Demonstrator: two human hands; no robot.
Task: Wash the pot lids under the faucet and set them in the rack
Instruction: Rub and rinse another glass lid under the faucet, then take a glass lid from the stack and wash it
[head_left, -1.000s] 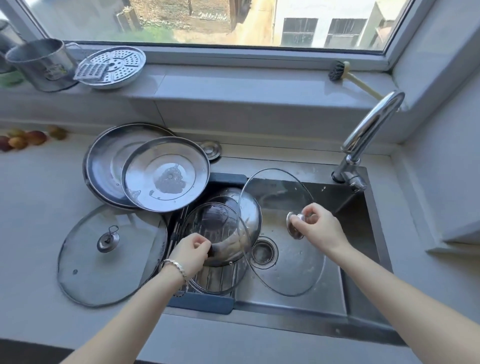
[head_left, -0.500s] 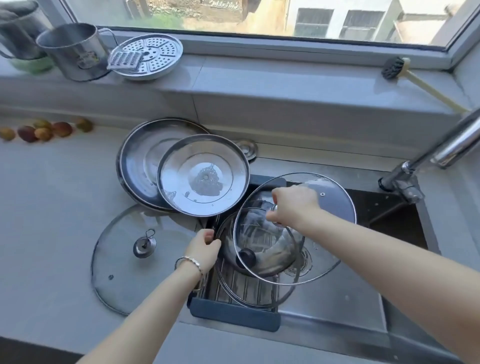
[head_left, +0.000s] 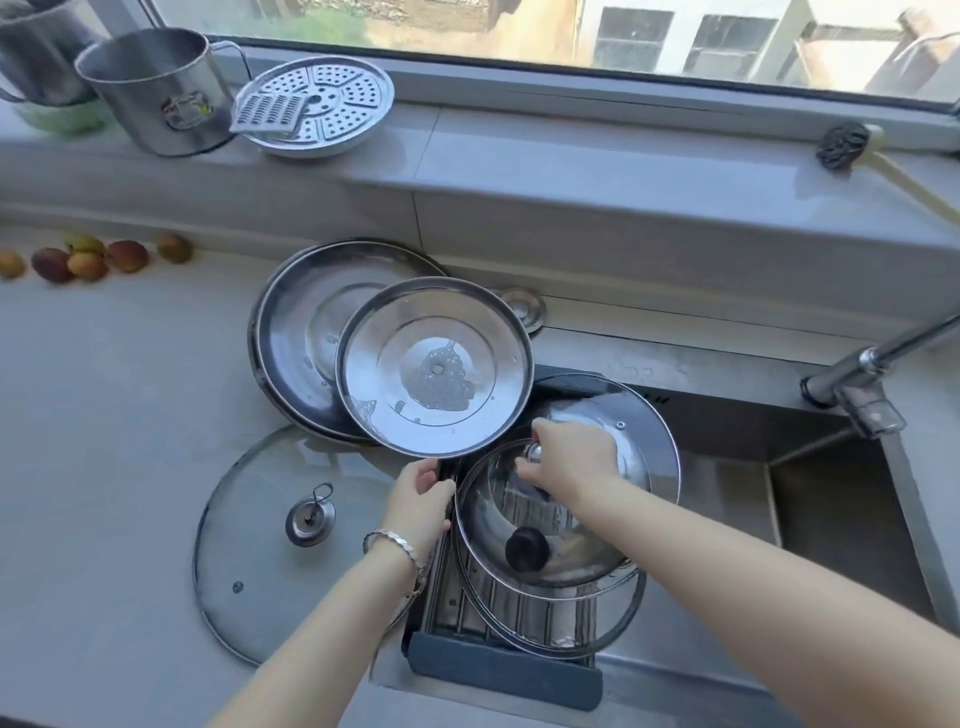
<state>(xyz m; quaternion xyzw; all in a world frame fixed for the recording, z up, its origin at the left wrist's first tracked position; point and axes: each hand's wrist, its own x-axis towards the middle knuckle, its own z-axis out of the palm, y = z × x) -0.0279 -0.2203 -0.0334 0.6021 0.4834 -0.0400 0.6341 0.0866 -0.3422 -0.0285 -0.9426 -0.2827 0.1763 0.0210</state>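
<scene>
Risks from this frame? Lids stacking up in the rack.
1. The glass lid in the right hand overlaps the black-knobbed lid in the rack; glass could knock or chip when set down.
2. The left hand sits at the rack's edge, where fingers might get pinched.
3. The steel lid overhangs the rack and holds water; it might slip.

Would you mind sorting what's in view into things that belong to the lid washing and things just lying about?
Job:
right hand on a glass lid's knob
left hand at the rack
black-knobbed lid
steel lids
faucet

Lying about:
fruit
steel mug
steamer plate
brush
</scene>
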